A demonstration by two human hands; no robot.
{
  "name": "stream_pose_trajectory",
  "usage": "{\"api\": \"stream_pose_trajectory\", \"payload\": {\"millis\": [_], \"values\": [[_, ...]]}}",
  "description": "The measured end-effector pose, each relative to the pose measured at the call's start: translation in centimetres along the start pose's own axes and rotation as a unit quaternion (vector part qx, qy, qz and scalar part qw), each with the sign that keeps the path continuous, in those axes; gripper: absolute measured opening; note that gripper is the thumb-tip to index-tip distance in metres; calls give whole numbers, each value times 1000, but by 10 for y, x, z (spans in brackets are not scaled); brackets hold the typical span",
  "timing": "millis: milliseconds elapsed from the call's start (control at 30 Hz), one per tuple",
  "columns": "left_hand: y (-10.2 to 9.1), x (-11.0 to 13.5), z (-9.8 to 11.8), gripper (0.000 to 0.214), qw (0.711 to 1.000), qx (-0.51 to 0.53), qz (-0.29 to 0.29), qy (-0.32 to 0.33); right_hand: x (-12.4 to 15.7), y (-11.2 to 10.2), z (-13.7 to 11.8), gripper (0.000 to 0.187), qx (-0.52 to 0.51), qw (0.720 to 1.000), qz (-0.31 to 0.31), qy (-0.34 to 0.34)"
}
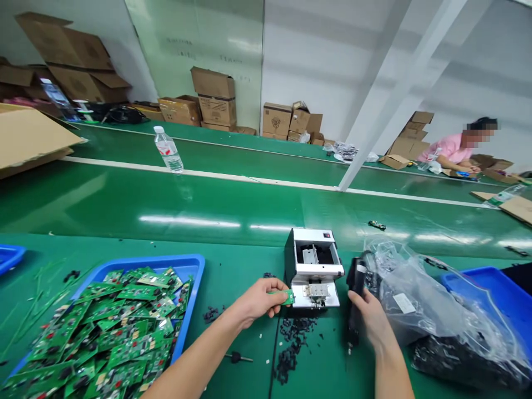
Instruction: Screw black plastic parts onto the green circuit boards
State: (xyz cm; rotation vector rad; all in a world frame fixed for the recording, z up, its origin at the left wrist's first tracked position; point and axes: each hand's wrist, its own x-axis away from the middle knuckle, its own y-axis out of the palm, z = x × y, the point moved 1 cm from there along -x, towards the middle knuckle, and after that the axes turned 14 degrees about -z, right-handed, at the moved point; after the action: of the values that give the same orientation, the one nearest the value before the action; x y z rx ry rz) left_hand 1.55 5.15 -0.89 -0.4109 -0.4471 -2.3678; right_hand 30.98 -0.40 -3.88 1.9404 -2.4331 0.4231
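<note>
My left hand [262, 299] pinches a small green circuit board [288, 297] beside the front left edge of a black and silver screw feeder [318, 266]. My right hand [369, 315] is wrapped around a black electric screwdriver [353, 318], its bit pointing down, to the right of the feeder. Part of the grip is hidden by the tool and motion blur. A blue tray [198, 277] heaped with green circuit boards [137, 316] stands on the left. Small black parts [291, 343] lie scattered in front of the feeder.
A clear plastic bag [419, 293] of black parts and another blue tray [482, 277] sit at the right. A water bottle [169, 152] stands beyond the bench, near a white strip. A metal post [374, 116] rises behind. A co-worker [451, 149] sits at the far right.
</note>
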Motion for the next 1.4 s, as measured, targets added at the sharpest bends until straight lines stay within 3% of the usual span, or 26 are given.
{"api": "stream_pose_trajectory", "payload": {"millis": [167, 300, 433, 533, 700, 1100, 1233, 1400], "values": [[5, 1, 5, 31, 1000, -4, 5, 2, 24, -10, -29, 41, -191, 975, -55, -99], [8, 3, 11, 26, 1000, -5, -9, -22, 39, -1, -71, 37, -300, 937, -93, -153], [9, 5, 12, 30, 999, -9, -10, -29, 47, 26, -123, 80, -298, 897, -160, -285], [10, 4, 10, 30, 1000, -1, -4, -27, 45, 47, -145, 92, -249, 889, -171, -344], [11, 3, 6, 31, 1000, 18, -13, -18, 33, 65, -137, 89, -226, 893, -172, -349], [14, -1, 4, 24, 1000, 23, 0, -16, 27, 66, -114, 91, -236, 896, -222, -303], [16, -2, 5, 21, 999, 30, 2, -17, 31, 71, -125, 93, -247, 899, -217, -288], [18, -1, 1, 11, 999, 36, 15, 11, 33, 86, -154, 87, -262, 881, -209, -334]]}}
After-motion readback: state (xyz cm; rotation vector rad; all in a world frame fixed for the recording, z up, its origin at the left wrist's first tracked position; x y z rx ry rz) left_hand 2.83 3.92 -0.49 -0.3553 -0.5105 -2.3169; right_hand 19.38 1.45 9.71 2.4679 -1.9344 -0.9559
